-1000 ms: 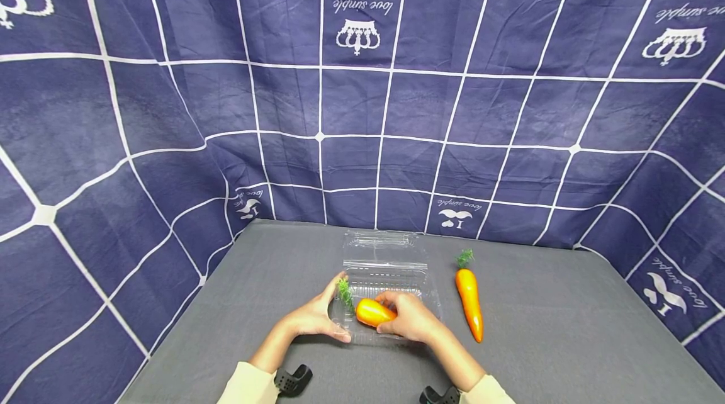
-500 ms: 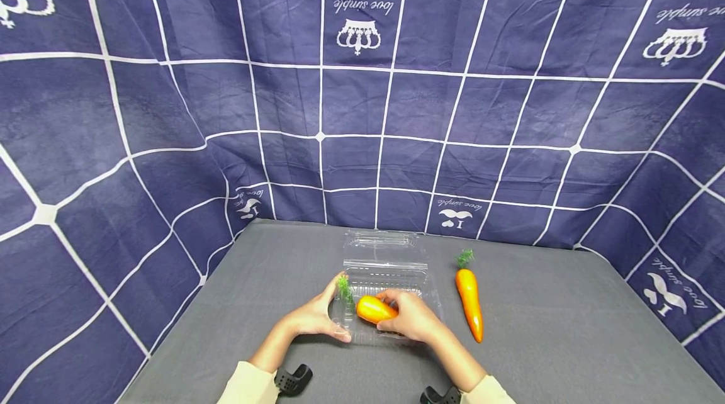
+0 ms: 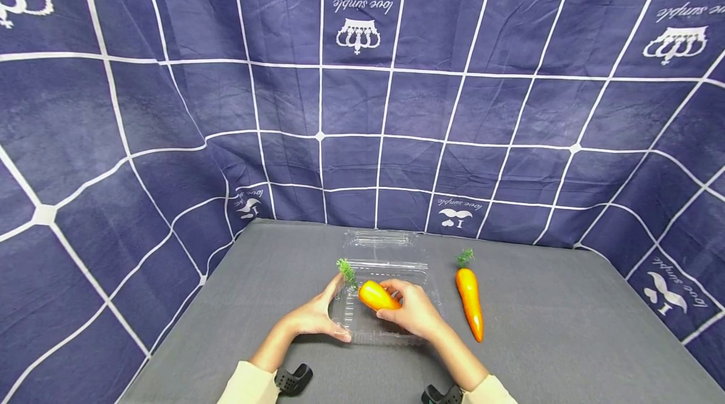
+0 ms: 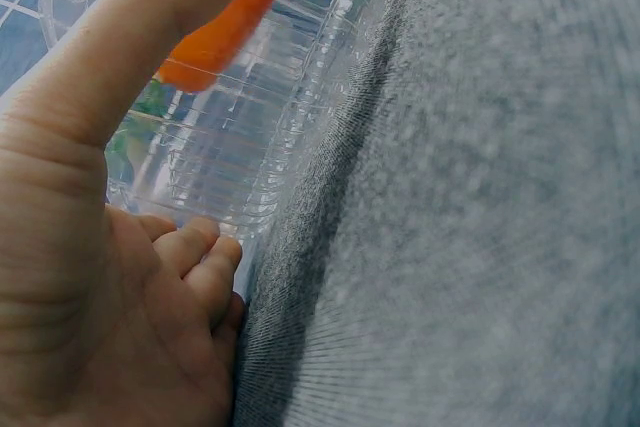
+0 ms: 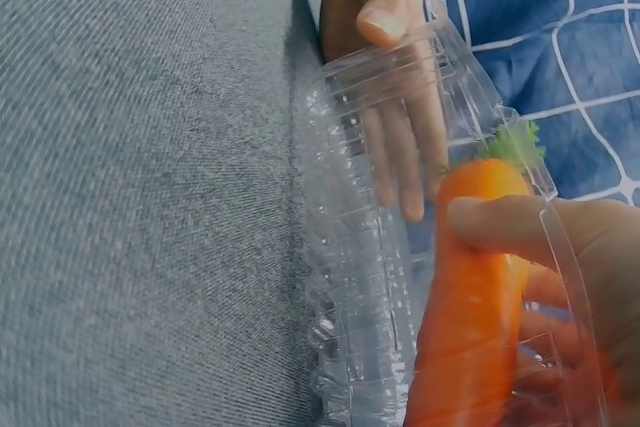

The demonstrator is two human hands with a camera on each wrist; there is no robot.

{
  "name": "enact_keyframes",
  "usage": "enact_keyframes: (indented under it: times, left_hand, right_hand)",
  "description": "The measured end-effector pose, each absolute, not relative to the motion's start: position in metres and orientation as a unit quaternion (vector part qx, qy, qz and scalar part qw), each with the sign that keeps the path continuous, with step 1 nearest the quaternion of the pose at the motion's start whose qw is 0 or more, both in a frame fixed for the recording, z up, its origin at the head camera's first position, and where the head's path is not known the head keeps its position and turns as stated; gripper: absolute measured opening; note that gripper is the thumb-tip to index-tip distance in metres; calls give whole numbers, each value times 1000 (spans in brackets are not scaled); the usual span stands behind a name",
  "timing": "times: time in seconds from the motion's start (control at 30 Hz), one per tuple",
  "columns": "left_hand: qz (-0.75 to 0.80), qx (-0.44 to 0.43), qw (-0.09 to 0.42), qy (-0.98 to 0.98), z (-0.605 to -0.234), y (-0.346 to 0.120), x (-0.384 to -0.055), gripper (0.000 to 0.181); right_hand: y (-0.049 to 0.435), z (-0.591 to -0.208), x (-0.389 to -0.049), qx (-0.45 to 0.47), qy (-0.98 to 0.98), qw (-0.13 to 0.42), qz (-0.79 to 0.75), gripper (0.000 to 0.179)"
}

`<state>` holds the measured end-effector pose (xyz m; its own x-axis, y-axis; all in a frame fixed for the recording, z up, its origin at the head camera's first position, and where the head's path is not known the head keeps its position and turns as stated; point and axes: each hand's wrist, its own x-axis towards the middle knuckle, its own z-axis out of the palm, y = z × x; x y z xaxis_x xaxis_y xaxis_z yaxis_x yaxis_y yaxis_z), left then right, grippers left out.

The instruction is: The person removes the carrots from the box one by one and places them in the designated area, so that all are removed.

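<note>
A clear plastic clamshell box (image 3: 365,327) lies unfolded on the grey table, its lid (image 3: 385,239) tipped back at the far side. My right hand (image 3: 416,311) grips an orange carrot (image 3: 375,296) by its narrow part, thumb on the near side. The carrot is over the box's base, leafy green top (image 3: 346,270) toward the far left. Its tip is hidden by my hand. My left hand (image 3: 311,316) rests against the box's left side, thumb and fingers spread apart. In the right wrist view, the left fingers (image 5: 405,157) look fairly straight along the clear wall.
A second carrot (image 3: 469,303) lies on the grey tabletop (image 3: 544,322) to the right of the box, green end away from me. Blue cloth with white grid lines (image 3: 419,108) hangs behind and at both sides.
My right hand has moved the carrot away from me within the box area, its green top rising toward the far left. The left hand and the box have stayed put.
</note>
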<state>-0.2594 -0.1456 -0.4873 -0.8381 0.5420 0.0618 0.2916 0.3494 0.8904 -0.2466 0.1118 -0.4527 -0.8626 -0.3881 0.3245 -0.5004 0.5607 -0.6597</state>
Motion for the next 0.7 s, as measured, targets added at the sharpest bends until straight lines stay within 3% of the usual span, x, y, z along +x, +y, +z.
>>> enact_keyframes:
  times: [0.7]
  left_hand:
    - [514, 290, 111, 800, -490, -146, -260, 130]
  right_hand:
    - [119, -433, -246, 129, -837, 168, 504, 47]
